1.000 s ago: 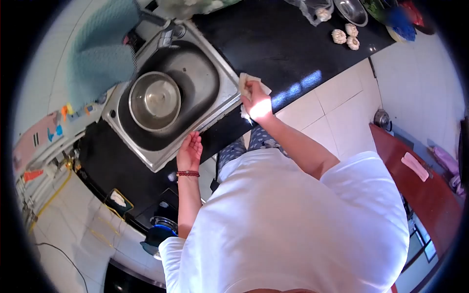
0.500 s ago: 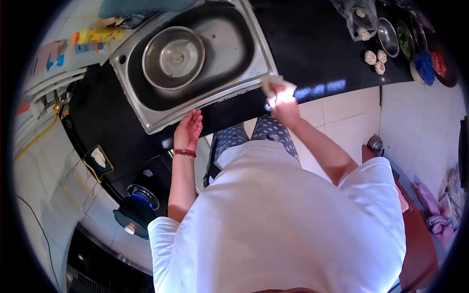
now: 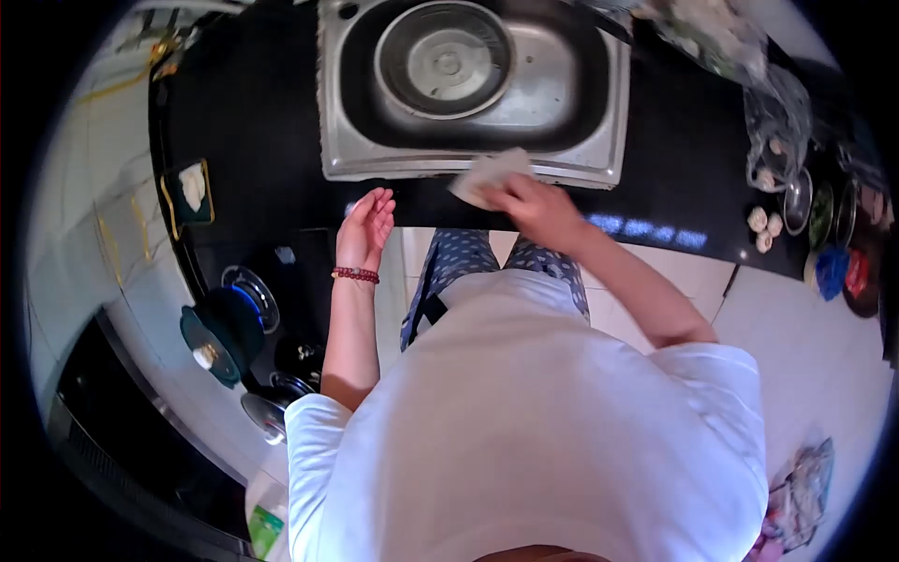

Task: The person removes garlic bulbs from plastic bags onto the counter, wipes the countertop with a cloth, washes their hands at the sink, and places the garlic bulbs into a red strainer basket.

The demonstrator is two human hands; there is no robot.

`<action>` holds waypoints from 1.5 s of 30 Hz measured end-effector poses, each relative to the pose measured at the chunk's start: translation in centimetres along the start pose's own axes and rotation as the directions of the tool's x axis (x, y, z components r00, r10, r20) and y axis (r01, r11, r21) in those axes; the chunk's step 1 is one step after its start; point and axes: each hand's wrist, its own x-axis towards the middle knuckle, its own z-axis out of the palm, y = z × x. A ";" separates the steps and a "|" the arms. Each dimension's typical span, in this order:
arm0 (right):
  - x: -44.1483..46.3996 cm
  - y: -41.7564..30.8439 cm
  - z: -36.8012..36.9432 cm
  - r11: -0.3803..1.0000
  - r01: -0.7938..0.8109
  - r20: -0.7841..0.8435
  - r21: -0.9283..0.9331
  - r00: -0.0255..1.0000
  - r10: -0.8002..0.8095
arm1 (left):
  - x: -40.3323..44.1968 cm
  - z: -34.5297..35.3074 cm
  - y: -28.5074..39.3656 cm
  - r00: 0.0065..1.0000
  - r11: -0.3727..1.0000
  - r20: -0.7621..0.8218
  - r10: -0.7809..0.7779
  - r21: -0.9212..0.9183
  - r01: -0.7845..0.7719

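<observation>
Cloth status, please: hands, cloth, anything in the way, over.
Right hand gripping cloth at front edge of sink. Left hand empty, loosely open. Bowl in sink, clear of cloth; nothing seen blocking.

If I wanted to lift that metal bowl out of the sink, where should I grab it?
I'd take the metal bowl by opposite sides of its rim, coming from above: its round mouth faces up and no handle shows. The sink leaves more room on the bowl's right than its left, so that side should be easier to reach.
</observation>
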 end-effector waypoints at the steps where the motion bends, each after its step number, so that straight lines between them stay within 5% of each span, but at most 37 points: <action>1: -1.9 0.6 -1.9 0.992 0.059 0.107 -0.112 0.993 -0.047 | 0.0 -0.7 0.1 1.000 0.999 -0.024 -0.001 -0.038 0.000; 3: -5.7 4.1 -2.1 0.998 0.010 0.346 -0.066 0.938 0.014 | 0.0 -1.9 -0.1 0.998 0.993 -0.068 -0.009 -0.114 0.001; 13: 9.7 -1.9 6.8 0.992 0.094 0.196 0.079 0.975 -0.108 | -1.5 -7.8 -4.1 0.999 0.934 -0.042 0.027 -0.355 -0.040; 20: 19.0 -7.4 12.3 0.988 0.151 0.238 0.042 0.959 -0.156 | -3.1 -10.1 -4.4 0.983 0.916 -0.181 -0.035 -0.400 -0.041; 25: 24.8 -10.2 16.4 0.956 0.292 0.103 -0.029 0.952 -0.287 | -3.8 -10.8 -4.2 0.976 0.904 -0.215 -0.033 -0.422 -0.062; 27: 27.1 -11.7 16.8 0.963 0.264 0.118 -0.058 0.959 -0.256 | -4.0 -10.9 -4.1 0.974 0.901 -0.222 -0.040 -0.429 -0.061; 29: 29.7 -13.2 17.0 0.999 0.037 0.207 0.001 0.978 -0.036 | -3.9 -11.0 -4.4 0.978 0.899 -0.206 -0.014 -0.431 -0.078; 31: 32.9 -9.9 22.5 0.991 0.133 -0.015 -0.021 0.991 -0.133 | -3.4 -11.9 -5.6 0.980 0.886 -0.188 0.058 -0.442 -0.137; 33: 35.5 -9.9 19.7 0.999 0.047 0.044 -0.028 0.998 -0.046 | -3.5 -11.6 -5.5 0.970 0.893 -0.241 0.025 -0.431 -0.130; 35: 37.2 -7.1 17.3 0.953 0.238 -0.200 -0.188 0.941 -0.274 | -3.8 -11.1 -5.4 0.950 0.911 -0.311 -0.012 -0.395 -0.118; 37: 40.1 -3.9 14.7 0.994 0.071 -0.136 -0.082 0.987 -0.082 | -4.3 -11.0 -5.3 0.964 0.910 -0.259 0.053 -0.385 -0.153; 41: 40.2 -4.1 10.4 0.957 -0.057 -0.115 -0.284 0.993 0.025 | -4.1 -10.9 -5.2 0.962 0.922 -0.273 0.007 -0.371 -0.112; 45: 34.5 -5.8 6.2 0.966 -0.159 -0.146 -0.205 0.981 0.130 | -4.5 -10.0 -5.2 0.979 0.888 -0.201 0.030 -0.445 -0.119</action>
